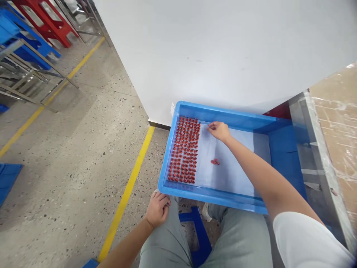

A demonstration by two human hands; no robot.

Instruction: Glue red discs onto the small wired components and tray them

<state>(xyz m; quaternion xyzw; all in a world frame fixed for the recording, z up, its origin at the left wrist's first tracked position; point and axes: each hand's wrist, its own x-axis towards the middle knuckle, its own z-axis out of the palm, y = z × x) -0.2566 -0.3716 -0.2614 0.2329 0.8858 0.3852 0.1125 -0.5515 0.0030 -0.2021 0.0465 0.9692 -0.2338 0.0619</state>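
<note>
A blue plastic tray (220, 197) lies before me, its bottom lined with a pale sheet (206, 173). Neat rows of small red-brown parts (183, 150) fill its left side; their kind is too small to tell. A few loose parts (215, 162) of the same colour lie together near the middle. My right hand (219, 131) is inside the tray near the far edge, just right of the rows. Its fingers are pinched together, and anything between them is too small to make out. My left hand (158, 209) rests on my left knee beside the tray's near corner, fingers curled and loosely closed.
A white panel (212, 56) stands right behind the tray. At the right is a carton wrapped in clear film (334, 123). Yellow lines (131, 182) mark the speckled floor. Red (52, 22) and blue stools and metal frames (33, 70) stand far left.
</note>
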